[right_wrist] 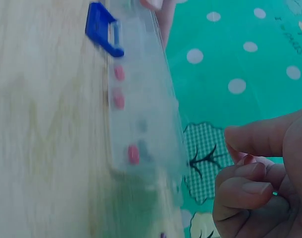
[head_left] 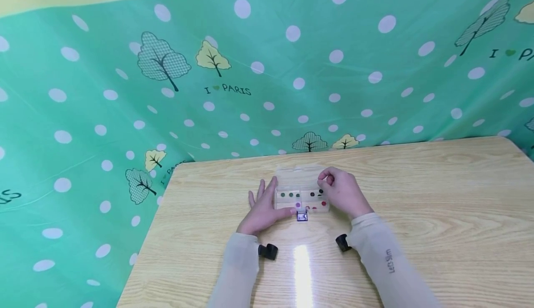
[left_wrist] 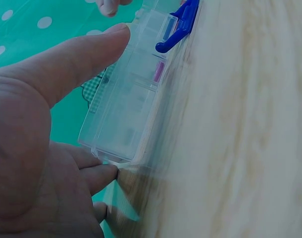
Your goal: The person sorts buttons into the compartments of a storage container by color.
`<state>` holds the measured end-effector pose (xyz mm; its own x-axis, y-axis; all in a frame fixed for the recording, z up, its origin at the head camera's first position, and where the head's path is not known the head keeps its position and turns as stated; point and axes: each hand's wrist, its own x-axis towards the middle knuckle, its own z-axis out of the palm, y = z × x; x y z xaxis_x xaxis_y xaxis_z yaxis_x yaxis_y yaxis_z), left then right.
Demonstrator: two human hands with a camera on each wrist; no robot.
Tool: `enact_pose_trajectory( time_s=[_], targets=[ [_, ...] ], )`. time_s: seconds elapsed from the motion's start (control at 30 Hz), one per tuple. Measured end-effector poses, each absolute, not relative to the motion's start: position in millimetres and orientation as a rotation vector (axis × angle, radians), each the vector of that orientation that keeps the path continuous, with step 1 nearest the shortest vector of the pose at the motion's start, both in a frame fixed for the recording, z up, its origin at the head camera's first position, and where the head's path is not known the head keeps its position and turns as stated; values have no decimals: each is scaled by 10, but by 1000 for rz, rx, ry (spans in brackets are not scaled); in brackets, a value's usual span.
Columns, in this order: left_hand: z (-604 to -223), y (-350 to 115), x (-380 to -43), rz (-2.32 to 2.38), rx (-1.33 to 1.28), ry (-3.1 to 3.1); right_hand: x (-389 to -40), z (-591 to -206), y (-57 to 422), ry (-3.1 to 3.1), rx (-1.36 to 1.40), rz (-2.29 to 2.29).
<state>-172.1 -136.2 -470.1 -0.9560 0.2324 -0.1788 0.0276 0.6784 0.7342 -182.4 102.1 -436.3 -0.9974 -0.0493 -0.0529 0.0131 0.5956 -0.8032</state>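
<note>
A clear plastic compartment box (head_left: 289, 205) lies on the table with its transparent lid (head_left: 297, 176) raised at the back. Small round pieces sit inside, sorted by colour: green pieces (head_left: 290, 195) back left, black pieces (head_left: 312, 194) back right, a purple piece (head_left: 298, 204) front left, red pieces (head_left: 323, 203) front right. My left hand (head_left: 262, 211) rests at the box's left end, fingers spread and thumb stretched along the front. Above the right end, my right hand (head_left: 343, 191) pinches a small red piece (right_wrist: 248, 159), mostly hidden by the fingertips.
A blue latch (head_left: 302, 215) juts from the middle of the box's front edge. Behind the table hangs a green dotted cloth (head_left: 267, 80). Black wrist cameras (head_left: 270, 252) sit at both sleeve cuffs, and bare wood tabletop (head_left: 438, 206) extends to the right.
</note>
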Motion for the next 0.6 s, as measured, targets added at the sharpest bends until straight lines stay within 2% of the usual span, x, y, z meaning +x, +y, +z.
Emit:
enact_pose_trajectory(
  time_s=[0.6],
  targets=[
    [-4706, -1376, -1728, 1170, 196, 2614, -1953, -4556, 1369, 2782, 46, -1339]
  ],
)
